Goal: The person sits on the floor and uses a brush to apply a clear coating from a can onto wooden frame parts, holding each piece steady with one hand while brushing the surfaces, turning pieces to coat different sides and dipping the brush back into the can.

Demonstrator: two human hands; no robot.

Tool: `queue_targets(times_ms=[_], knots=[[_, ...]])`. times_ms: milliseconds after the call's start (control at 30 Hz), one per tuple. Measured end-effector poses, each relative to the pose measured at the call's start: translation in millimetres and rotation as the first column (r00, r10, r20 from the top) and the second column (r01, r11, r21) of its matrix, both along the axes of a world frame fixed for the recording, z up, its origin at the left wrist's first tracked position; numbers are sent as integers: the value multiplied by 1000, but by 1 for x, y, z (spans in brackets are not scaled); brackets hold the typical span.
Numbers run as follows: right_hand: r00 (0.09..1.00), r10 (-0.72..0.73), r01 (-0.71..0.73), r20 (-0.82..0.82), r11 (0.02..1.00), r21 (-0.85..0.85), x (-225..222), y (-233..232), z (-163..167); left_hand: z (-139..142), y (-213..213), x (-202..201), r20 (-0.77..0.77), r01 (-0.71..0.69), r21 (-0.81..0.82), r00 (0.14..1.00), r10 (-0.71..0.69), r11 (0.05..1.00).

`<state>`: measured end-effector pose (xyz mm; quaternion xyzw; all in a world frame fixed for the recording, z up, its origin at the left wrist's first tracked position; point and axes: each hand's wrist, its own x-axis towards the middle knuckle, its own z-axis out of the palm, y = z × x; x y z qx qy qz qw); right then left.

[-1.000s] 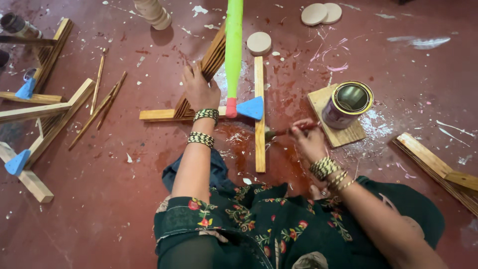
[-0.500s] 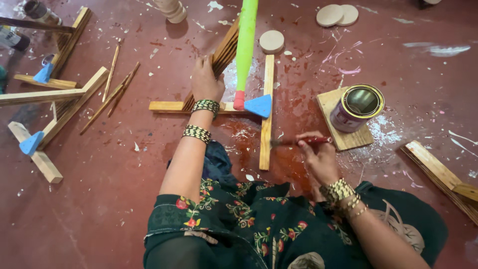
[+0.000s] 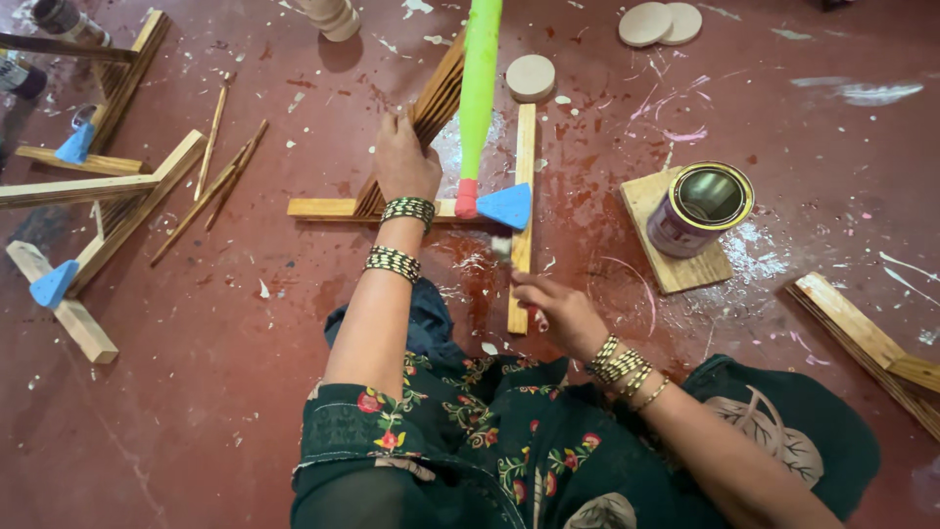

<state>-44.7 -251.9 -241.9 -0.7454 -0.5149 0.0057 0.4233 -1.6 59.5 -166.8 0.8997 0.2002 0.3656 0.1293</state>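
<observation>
A wooden L-shaped frame (image 3: 524,157) with slanted slats lies on the red floor, and a green post (image 3: 479,88) with a pink band rises from its corner beside a blue triangular brace (image 3: 507,207). My left hand (image 3: 402,162) rests on the slats and holds the frame down. My right hand (image 3: 558,312) grips a paintbrush (image 3: 503,249), whose pale bristles touch the long wooden bar just below the blue brace.
An open paint can (image 3: 701,208) stands on a small wooden block (image 3: 666,255) to the right. Similar wooden frames with blue braces (image 3: 78,196) lie at the left, loose sticks (image 3: 211,176) between, wooden discs (image 3: 664,22) at the back, wooden planks (image 3: 867,338) at the right.
My right hand has moved left with the brush, from near the can to the long bar by the blue brace. My left hand stays on the slats.
</observation>
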Motion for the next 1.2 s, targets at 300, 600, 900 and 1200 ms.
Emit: queue_targets(times_ms=[300,600,900,1200], knots=[[888,-240,307,-392,944,118,40,-15,25,2,2,-1,4,-4,42,1000,4,999],[903,-178,193,-390,981,0,41,0,-5,-2,3,-2,27,14,56,1000,-15,998],[781,-261,183,-568,964,-191,47,-20,-2,0,2,-2,16,4,62,1000,-5,998],[798,-392,485,-458,869,102,59,-18,15,3,2,-3,-18,7,20,1000,-6,1000]])
